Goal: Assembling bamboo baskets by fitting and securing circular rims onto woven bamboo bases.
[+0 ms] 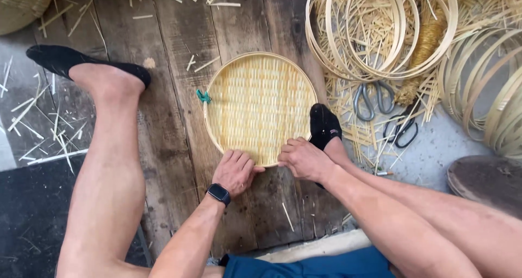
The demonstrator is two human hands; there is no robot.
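Both hands, left [235, 171] & right [303, 158], grip round woven tray [260, 107] near rim, fingertips hidden underneath, right foot [324, 125] overlapping edge.

Left hand [235, 171]: palm down on the near rim of the tray, a dark watch [218, 194] on the wrist.
Right hand [304, 159]: curled on the same rim, just beside the left.
Tray [260, 107]: round, woven, pale, flat on the floorboards [174, 66].
Clip [203, 96]: green, on the tray's left rim.
Right foot [324, 126]: in a black shoe, touching the tray's right edge.
Left foot [81, 66]: black shoe, well apart on the left.
Hoops [380, 33]: coiled pale strips, far right.
Scissors [374, 100]: grey, among scraps; a black pair [401, 128] just beside them.
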